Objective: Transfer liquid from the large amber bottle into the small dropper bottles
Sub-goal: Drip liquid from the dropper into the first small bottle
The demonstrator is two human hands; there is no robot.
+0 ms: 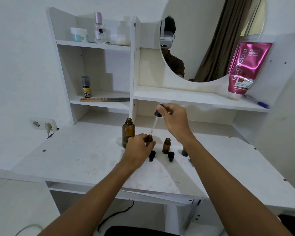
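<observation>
Fingers (162, 109) pinching dropper (154, 122) over bottle (149, 138)

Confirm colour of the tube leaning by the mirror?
Metallic magenta-pink tube, white lettering; head view.

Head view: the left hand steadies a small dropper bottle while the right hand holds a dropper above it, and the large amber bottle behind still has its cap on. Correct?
Not quite. The head view shows the large amber bottle uncapped, its neck open. The rest holds: the left hand steadies a small dropper bottle, and the right hand holds the dropper above it.

Third small bottle (184, 152) at three o'clock mostly hidden behind right forearm (211, 160), held bottle's (149, 138) body covered by left hand (140, 147)
</observation>
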